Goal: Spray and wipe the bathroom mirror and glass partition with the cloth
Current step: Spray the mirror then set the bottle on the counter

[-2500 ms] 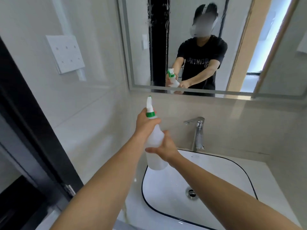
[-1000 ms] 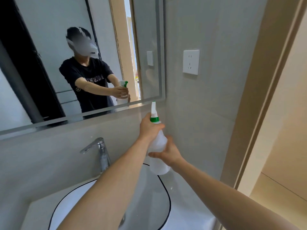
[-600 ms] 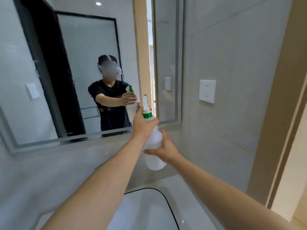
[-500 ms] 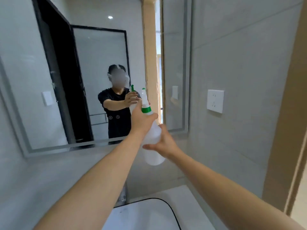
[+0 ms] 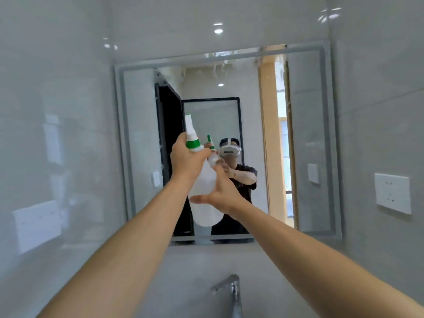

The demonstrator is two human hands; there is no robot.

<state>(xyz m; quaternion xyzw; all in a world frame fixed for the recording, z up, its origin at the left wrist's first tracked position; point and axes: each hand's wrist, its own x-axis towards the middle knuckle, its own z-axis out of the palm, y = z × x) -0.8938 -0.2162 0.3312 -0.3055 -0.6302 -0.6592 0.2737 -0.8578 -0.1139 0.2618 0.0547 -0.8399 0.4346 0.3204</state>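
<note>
A white spray bottle (image 5: 204,198) with a green collar and a white nozzle is held up in front of the wall mirror (image 5: 305,138). My left hand (image 5: 187,160) grips its neck just under the collar. My right hand (image 5: 221,193) wraps the bottle's body from the right, thumb across the front. The nozzle points up and slightly left toward the glass. Wet streaks and droplets run along the mirror's top edge (image 5: 220,67). In the mirror I see a black-framed glass partition (image 5: 211,120) reflected behind a person. No cloth is in sight.
A chrome faucet (image 5: 231,292) stands below at the bottom edge. A white wall socket (image 5: 392,193) is on the right wall, and a white switch plate (image 5: 36,222) on the glossy left wall. Grey tiled walls close in on both sides.
My view swung left and up from the mirror's right end to face its middle. Both hands kept their hold and lifted the bottle higher against the glass.
</note>
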